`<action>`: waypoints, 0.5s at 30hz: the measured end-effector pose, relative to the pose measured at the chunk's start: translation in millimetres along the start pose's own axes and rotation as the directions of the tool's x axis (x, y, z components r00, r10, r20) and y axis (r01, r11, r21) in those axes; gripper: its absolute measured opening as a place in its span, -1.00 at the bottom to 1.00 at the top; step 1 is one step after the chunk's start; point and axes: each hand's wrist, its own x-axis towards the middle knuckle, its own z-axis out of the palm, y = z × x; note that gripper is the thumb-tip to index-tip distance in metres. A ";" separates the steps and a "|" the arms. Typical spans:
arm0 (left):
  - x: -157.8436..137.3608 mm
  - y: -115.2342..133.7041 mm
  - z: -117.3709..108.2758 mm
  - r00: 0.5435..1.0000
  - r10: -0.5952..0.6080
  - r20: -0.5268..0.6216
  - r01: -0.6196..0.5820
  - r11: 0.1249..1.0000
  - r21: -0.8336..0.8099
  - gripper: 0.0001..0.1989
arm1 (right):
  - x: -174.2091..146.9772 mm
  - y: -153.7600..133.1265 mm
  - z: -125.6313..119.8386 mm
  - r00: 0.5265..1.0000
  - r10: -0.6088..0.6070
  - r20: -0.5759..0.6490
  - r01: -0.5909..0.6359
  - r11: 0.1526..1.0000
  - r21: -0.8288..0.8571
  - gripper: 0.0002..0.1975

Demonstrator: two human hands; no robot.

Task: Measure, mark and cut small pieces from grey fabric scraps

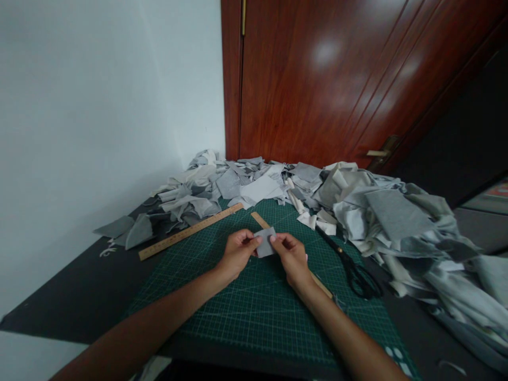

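A small grey fabric piece [265,243] is held up over the green cutting mat [238,312]. My left hand [238,254] pinches its left edge, thumb in front. My right hand [292,256] pinches the right edge in the same way, with its other fingers curled behind. Under my hands lies a wooden ruler [259,219], partly hidden; its far end shows beyond the fabric and its near end by my right forearm. To the right of my right hand rest black-handled scissors [357,272], blades pointing away to the left.
A longer wooden ruler [190,231] lies slanted at the mat's left edge. Grey and white fabric scraps [262,188] line the back, and a larger fabric heap [397,214] spreads along the right. Beyond the black table [67,288] stand a white wall and a brown door [309,84].
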 end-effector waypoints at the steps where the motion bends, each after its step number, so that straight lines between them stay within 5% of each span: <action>1: -0.4 -0.4 0.1 1.000 -0.006 0.010 0.006 1.000 0.002 -0.52 | -0.3 -1.0 0.0 1.000 0.003 0.010 -0.003 1.000 0.003 -0.71; 15: -8.3 -3.7 4.9 0.995 -0.050 0.085 0.047 0.998 0.039 -0.56 | -0.4 -0.6 -8.6 0.968 -0.251 0.016 0.233 0.870 -0.434 -0.67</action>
